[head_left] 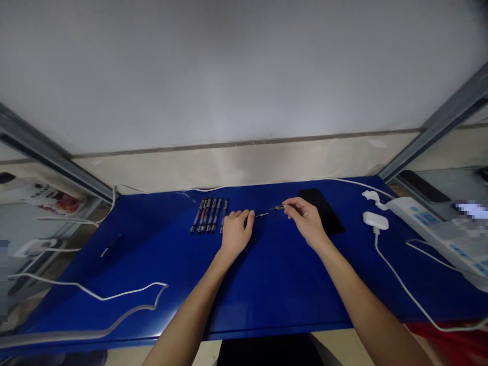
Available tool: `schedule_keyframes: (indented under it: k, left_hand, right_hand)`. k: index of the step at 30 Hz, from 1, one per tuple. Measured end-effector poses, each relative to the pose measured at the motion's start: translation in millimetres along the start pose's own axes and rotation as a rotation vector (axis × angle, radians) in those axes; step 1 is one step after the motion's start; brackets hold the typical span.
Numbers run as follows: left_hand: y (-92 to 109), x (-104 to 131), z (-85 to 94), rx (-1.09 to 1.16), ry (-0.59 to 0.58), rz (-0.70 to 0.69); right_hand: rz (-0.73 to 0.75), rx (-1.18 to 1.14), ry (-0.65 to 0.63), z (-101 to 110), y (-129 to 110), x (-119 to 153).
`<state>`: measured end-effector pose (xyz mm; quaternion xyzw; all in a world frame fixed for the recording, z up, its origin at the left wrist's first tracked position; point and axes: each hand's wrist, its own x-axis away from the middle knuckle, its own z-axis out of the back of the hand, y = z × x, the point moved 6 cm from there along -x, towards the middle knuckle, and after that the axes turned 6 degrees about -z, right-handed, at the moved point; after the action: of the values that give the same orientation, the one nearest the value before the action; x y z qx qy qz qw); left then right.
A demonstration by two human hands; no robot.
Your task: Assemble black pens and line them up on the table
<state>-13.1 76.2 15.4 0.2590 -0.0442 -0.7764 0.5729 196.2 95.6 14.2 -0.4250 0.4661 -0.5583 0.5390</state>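
My left hand [237, 231] is closed low over the blue table, beside a row of pens. From under its thumb a thin pen refill [262, 214] with a pale tip points right; its other end is hidden by the hand. My right hand [305, 218] pinches a short dark pen part [279, 207] between thumb and fingers, its narrow end facing left. The two pieces are apart, with a small gap between them. Several dark pens [206, 216] lie side by side just left of my left hand, which partly covers the nearest one.
A black flat tablet-like thing [322, 211] lies behind my right hand. To the right are a white case [375, 220] on a cable and a white power strip [415, 213]. A small dark item [110, 246] and white cables [125, 293] lie left.
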Motion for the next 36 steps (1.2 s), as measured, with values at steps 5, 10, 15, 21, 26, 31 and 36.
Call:
schedule_keyframes:
  k: [5, 10, 15, 21, 26, 31, 36]
  left_hand:
    - [0, 0, -0.1, 0.019, 0.007, -0.008]
    - [-3, -1, 0.4, 0.023, 0.018, -0.003]
    - [-3, -1, 0.1, 0.026, 0.010, -0.005]
    - [11, 2, -2.4, 0.010, -0.089, -0.088]
    - [24, 7, -4.8, 0.009, -0.187, -0.195]
    - [24, 6, -2.9, 0.044, -0.178, -0.226]
    - [23, 6, -3.7, 0.051, -0.184, -0.233]
  right_hand:
    - [-0.018, -0.013, -0.010, 0, -2, 2]
    - [-0.043, -0.047, -0.033, -5, 0, 4]
    - [-0.040, -0.046, -0.048, -6, 1, 3]
    - [-0.036, 0.005, -0.201, -21, -1, 9]
    - [-0.012, 0.035, -0.297, -34, 1, 14]
    - [-0.040, -0.022, -0.316, -33, 0, 14]
    - [-0.057, -0.020, -0.336, -36, -1, 15]
